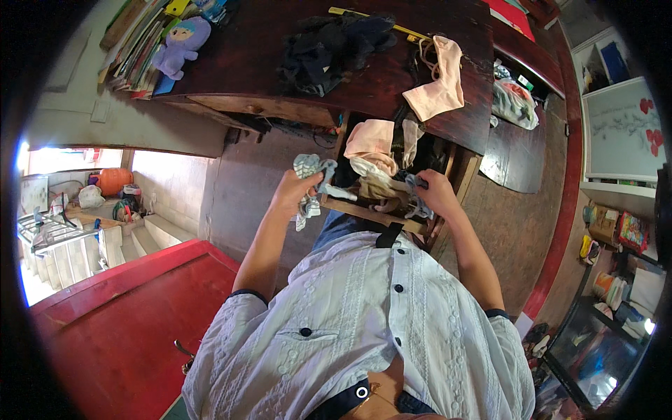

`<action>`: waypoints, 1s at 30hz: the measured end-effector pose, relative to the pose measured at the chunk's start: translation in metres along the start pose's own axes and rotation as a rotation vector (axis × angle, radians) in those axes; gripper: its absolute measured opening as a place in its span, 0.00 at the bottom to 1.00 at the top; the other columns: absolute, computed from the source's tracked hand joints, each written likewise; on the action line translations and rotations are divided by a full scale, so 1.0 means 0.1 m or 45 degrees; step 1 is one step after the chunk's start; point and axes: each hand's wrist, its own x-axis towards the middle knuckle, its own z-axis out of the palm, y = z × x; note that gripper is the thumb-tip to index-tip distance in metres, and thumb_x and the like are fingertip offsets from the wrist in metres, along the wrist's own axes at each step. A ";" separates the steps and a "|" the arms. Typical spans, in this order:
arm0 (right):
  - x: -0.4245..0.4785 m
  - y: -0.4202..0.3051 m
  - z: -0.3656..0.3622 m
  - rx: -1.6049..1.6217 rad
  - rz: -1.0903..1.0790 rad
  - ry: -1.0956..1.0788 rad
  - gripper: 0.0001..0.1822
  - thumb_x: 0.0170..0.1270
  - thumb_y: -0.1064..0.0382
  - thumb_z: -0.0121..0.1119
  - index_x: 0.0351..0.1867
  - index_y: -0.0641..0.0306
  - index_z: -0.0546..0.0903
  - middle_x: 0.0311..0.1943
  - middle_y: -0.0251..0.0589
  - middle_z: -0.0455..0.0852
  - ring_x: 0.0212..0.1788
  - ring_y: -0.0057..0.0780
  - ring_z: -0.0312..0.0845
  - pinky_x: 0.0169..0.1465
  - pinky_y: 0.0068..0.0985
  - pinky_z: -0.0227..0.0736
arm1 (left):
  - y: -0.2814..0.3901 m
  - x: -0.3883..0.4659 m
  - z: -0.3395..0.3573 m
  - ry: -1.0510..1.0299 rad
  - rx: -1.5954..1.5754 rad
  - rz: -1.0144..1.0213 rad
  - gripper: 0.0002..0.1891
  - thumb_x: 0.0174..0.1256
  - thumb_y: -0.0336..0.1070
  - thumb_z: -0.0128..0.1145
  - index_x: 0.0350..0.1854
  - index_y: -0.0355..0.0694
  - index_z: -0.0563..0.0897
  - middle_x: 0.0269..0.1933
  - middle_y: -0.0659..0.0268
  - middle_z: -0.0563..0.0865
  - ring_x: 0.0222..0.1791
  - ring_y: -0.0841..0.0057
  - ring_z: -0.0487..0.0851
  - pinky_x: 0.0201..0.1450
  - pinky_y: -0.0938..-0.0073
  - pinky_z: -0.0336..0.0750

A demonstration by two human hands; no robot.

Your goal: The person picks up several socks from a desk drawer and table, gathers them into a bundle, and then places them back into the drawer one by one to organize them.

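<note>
My left hand (294,191) grips a bunched grey-and-white striped sock (307,166) left of the pulled-out wooden drawer (362,212). Parts of this bundle hang below my fingers. Over the drawer's right side, my right hand (437,193) is closed on a grey-blue piece of fabric (420,206), probably a sock. Between my hands, a folded pink sock (370,137) lies at the drawer's far end, with white and tan socks (386,189) in front of it. A pale patterned sock (411,143) is beside the pink one. The drawer's bottom is mostly hidden.
On the dark wooden desk (236,58) lie a pink sock (438,89), a black garment (331,50) and a yellow stick (378,23). A purple plush doll (184,47) leans by stacked books (139,52). Behind me at left is a red door (136,325).
</note>
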 end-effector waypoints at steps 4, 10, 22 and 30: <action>0.05 -0.21 -0.07 -0.070 -0.067 0.196 0.12 0.50 0.69 0.57 0.38 0.64 0.80 0.33 0.48 0.79 0.36 0.48 0.76 0.39 0.34 0.71 | -0.16 0.19 0.24 -0.154 -0.059 -0.084 0.05 0.55 0.30 0.60 0.34 0.38 0.80 0.28 0.71 0.80 0.21 0.85 0.73 0.24 0.82 0.70; 0.48 -0.56 0.14 0.376 -0.170 -0.093 0.16 0.47 0.69 0.61 0.41 0.67 0.79 0.33 0.55 0.81 0.38 0.48 0.78 0.41 0.32 0.71 | -0.20 0.44 0.53 -0.117 -0.079 -0.026 0.05 0.54 0.30 0.61 0.31 0.36 0.80 0.27 0.70 0.80 0.20 0.84 0.72 0.22 0.82 0.67; 0.47 -0.59 -0.27 0.082 -0.305 0.112 0.15 0.41 0.66 0.68 0.33 0.68 0.80 0.34 0.45 0.77 0.34 0.41 0.75 0.36 0.29 0.69 | 0.30 0.24 0.34 -0.017 -0.407 0.078 0.06 0.56 0.30 0.61 0.34 0.38 0.80 0.28 0.70 0.81 0.23 0.83 0.74 0.26 0.81 0.69; 0.53 -1.44 -0.58 0.650 -0.157 -0.093 0.09 0.49 0.72 0.65 0.33 0.69 0.79 0.25 0.30 0.78 0.29 0.12 0.67 0.32 0.16 0.65 | 0.69 0.22 -0.51 0.188 -0.363 0.430 0.03 0.51 0.27 0.60 0.28 0.37 0.79 0.25 0.67 0.80 0.23 0.79 0.75 0.28 0.78 0.68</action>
